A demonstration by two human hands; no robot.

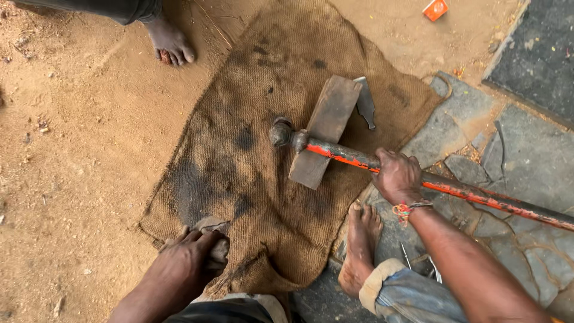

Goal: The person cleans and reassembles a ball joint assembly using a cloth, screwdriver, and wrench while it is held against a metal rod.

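Your right hand [397, 177] was closed around the red-painted bar [442, 186], whose dark knobbed end lay across the wooden block [326, 128] just beyond your knuckles. Your left hand [190, 257] rested curled on your own foot at the near edge of the burlap sack [239, 149]. A metal blade [365, 103] lay beside the block.

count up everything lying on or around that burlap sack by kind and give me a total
Burlap sack: 1
Wooden block: 1
Red-and-black metal rod, gripped by the right hand: 1
Flat metal blade: 1
Small orange packet: 1
Total: 5

The left hand presses on the sack's near corner.
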